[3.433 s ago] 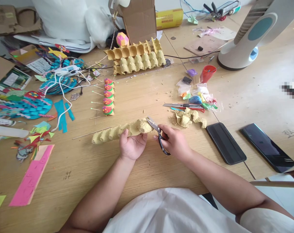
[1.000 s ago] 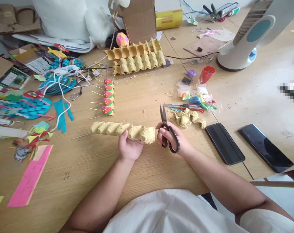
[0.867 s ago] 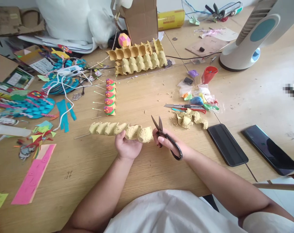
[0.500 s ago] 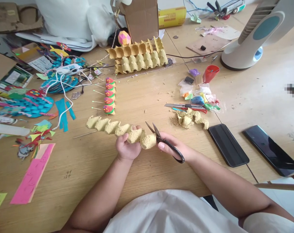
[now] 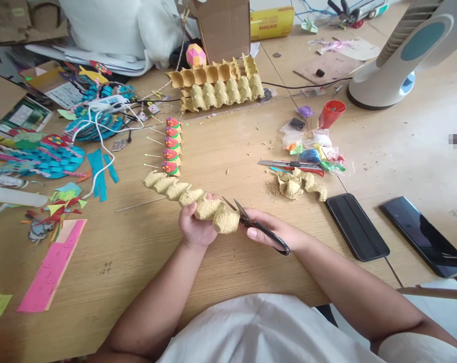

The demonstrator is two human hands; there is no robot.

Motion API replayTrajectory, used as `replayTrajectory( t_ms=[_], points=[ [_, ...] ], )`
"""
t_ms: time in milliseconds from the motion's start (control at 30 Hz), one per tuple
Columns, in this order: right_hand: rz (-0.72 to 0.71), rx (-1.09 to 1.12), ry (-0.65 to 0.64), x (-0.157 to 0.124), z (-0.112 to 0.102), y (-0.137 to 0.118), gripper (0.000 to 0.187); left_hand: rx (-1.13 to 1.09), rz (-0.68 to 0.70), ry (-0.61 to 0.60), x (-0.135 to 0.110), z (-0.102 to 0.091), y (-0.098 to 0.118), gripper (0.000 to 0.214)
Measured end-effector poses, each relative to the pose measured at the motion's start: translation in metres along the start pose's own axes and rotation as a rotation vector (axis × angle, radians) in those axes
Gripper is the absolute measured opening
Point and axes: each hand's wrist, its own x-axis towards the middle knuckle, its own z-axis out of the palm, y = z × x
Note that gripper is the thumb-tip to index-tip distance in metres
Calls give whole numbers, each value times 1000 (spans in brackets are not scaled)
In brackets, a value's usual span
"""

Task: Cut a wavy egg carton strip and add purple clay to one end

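Observation:
A strip of egg carton cups (image 5: 190,197), pale yellow and bumpy, is gripped by my left hand (image 5: 196,227) beneath its near half. The strip slants from upper left down to the right. My right hand (image 5: 268,227) is closed around black-handled scissors (image 5: 264,228), whose blades are parted behind the strip's nearest cup. Trimmed carton scraps (image 5: 294,185) lie on the table to the right, among crumbs. Beyond the strip's far end stands a row of red and green painted cups (image 5: 171,146) with pins stuck out on the left.
More egg cartons (image 5: 224,91) sit at the back. A utility knife (image 5: 288,165), bagged coloured clay (image 5: 311,154) and a red cup (image 5: 332,113) lie to the right, with two phones (image 5: 357,227) nearer me. A white fan (image 5: 387,70) stands far right. Pink paper (image 5: 52,267) lies left.
The carton strip has turned slightly and its near end has shifted left. The scissors stay parted beside its nearest cup. The view has shifted a little.

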Motion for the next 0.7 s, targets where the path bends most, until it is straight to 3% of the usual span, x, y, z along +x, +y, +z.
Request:
replayTrajectory(
  t_ms=[167, 333, 700],
  points=[
    [-1, -2, -39, -1, -1, 1, 38, -15, 54, 43, 1, 0, -1, 27],
    [-19, 4, 9, -1, 1, 5, 32, -26, 40, 41, 1, 1, 0, 29],
    [-38, -48, 89, 0, 5, 7, 39, 22, -20, 58, -2, 0, -2, 31]
  ],
)
